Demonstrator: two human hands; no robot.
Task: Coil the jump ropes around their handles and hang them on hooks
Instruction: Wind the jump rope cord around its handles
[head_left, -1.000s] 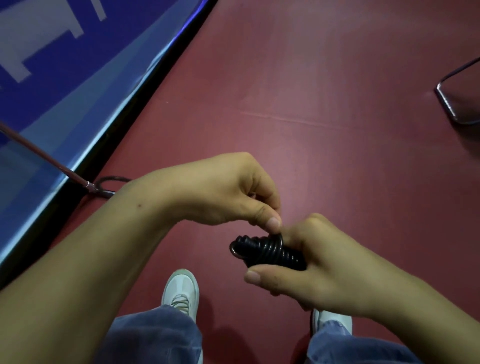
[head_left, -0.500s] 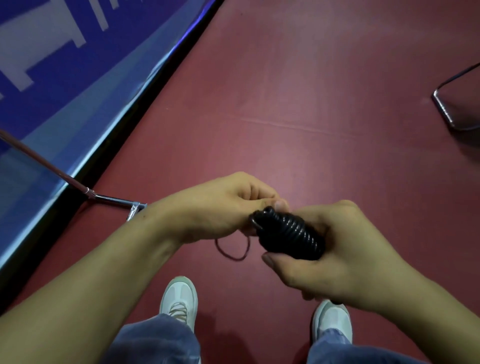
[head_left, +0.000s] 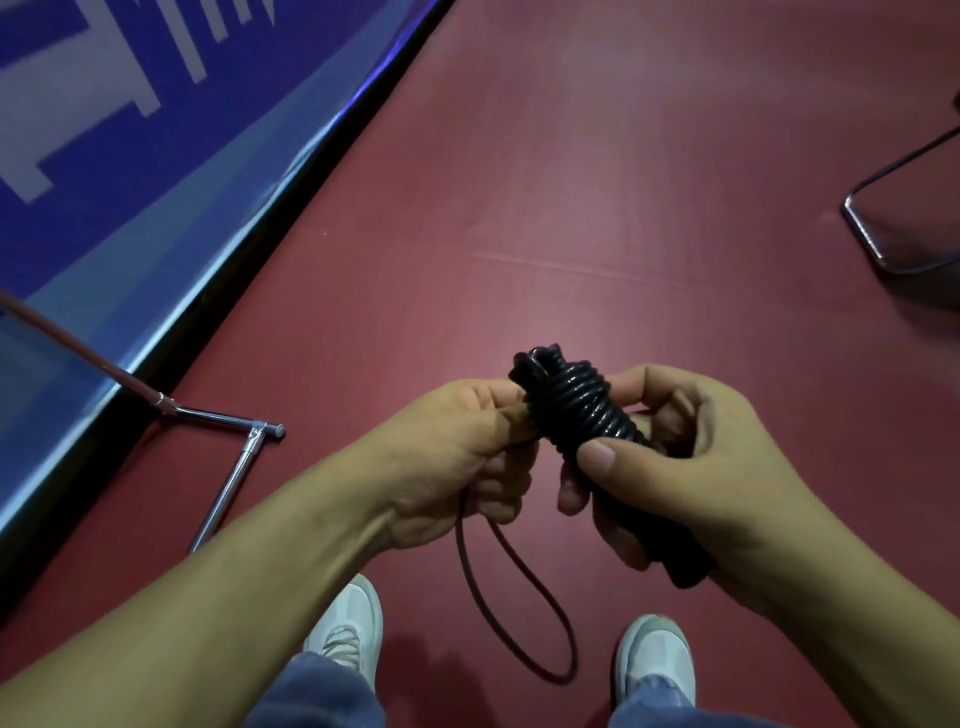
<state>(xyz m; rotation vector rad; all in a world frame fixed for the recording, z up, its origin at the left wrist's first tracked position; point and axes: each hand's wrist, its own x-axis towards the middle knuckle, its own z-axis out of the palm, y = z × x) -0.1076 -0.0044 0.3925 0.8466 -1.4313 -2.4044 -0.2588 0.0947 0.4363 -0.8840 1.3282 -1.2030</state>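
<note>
**While Gripped in Both Hands, Nearly Wound**

Just toward 5 o'clock from centre: black jump rope, coiled tightly round its handles, tilted from 11 to 5 o'clock. Clamped from 3 o'clock by the right hand, thumb across the coils, fingers curled behind. Pinched on the 9 o'clock side by the left hand, fingers curled round the rope. Toward 6 o'clock, a loose loop dangling over the red floor, between white shoes. At 9 o'clock, a metal stand.
</note>
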